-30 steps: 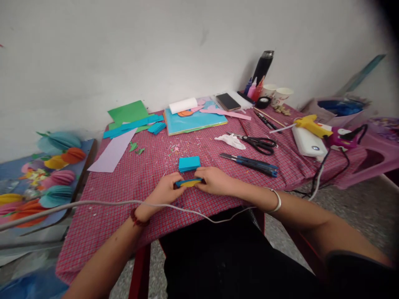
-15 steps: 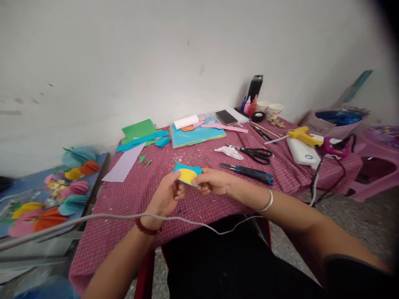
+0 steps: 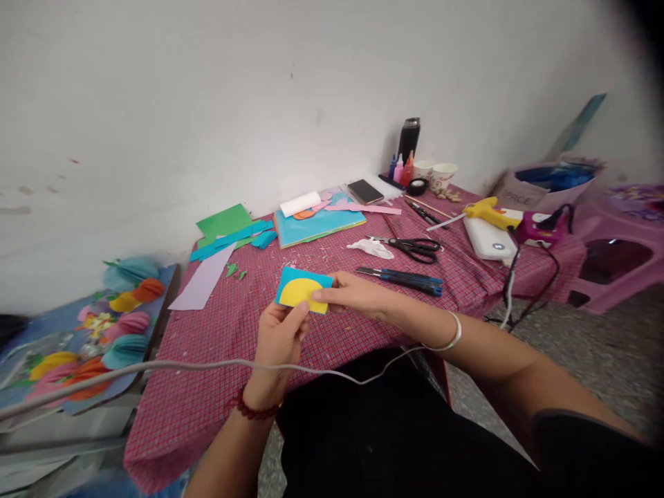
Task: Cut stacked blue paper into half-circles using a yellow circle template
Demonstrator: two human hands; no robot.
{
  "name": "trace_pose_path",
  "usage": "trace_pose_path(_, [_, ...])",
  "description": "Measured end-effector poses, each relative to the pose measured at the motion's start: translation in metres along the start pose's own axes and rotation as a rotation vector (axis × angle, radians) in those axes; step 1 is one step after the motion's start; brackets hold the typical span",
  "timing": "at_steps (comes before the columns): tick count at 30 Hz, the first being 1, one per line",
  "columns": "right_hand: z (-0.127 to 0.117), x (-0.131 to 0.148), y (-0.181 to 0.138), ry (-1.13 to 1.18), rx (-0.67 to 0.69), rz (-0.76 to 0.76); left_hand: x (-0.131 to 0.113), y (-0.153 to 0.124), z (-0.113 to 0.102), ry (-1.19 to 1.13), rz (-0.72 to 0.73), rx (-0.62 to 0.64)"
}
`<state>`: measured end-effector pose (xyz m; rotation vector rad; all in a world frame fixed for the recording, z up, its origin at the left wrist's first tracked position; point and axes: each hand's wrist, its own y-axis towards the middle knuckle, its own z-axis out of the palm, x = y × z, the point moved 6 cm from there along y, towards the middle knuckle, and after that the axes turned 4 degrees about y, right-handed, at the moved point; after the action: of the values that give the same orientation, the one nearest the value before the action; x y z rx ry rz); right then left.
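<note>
Yellow paper held against blue card

The yellow paper (image 3: 298, 289) lies over the blue card (image 3: 284, 280), both held up above the table (image 3: 207, 398). My left hand (image 3: 279, 337) pinches the pair at seven o'clock, thumb on the yellow; my right hand (image 3: 355, 294) grips it at three. I judge the step to be lining up the two; whether they're stuck together I can't tell. The next move calls for a firm pinch so neither slips. Farther out, blue sheets (image 3: 316, 229) lie at twelve, lilac paper (image 3: 200, 287) at nine.

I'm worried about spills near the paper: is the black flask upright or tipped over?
Upright: the black flask stands behind the small bottles, its silver-coloured top uppermost. Its base is hidden.
</note>
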<state>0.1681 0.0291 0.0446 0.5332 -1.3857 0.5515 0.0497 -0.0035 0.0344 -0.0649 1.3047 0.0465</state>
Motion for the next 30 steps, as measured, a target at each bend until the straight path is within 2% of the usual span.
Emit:
trace_pose_path(4, [0.004,0.003,-0.004,-0.021,0.015,-0.016,0.001,-0.001,0.000,-0.006,0.055,-0.026])
trace_pose_path(8, [0.010,0.008,-0.006,0.002,0.010,-0.132,0.002,-0.005,0.001,-0.051,0.132,-0.100])
trace_pose_path(10, [0.009,0.010,-0.008,-0.038,-0.056,-0.198,0.003,-0.008,0.002,-0.085,0.162,-0.142])
trace_pose_path(13, [0.006,0.015,-0.015,-0.184,-0.235,-0.291,0.009,-0.012,0.004,-0.160,0.142,-0.177])
trace_pose_path(18, [0.010,0.025,-0.030,-0.422,-0.451,-0.446,0.021,-0.011,0.008,-0.299,0.020,-0.053])
trace_pose_path(21, [0.014,0.025,-0.035,-0.409,-0.507,-0.472,0.027,-0.010,0.010,-0.347,-0.031,0.006])
trace_pose_path(26, [0.013,0.026,-0.036,-0.479,-0.603,-0.479,0.037,-0.007,0.017,-0.433,-0.127,0.007])
trace_pose_path(30, [0.013,0.027,-0.036,-0.526,-0.601,-0.465,0.038,-0.002,0.024,-0.388,-0.122,0.054])
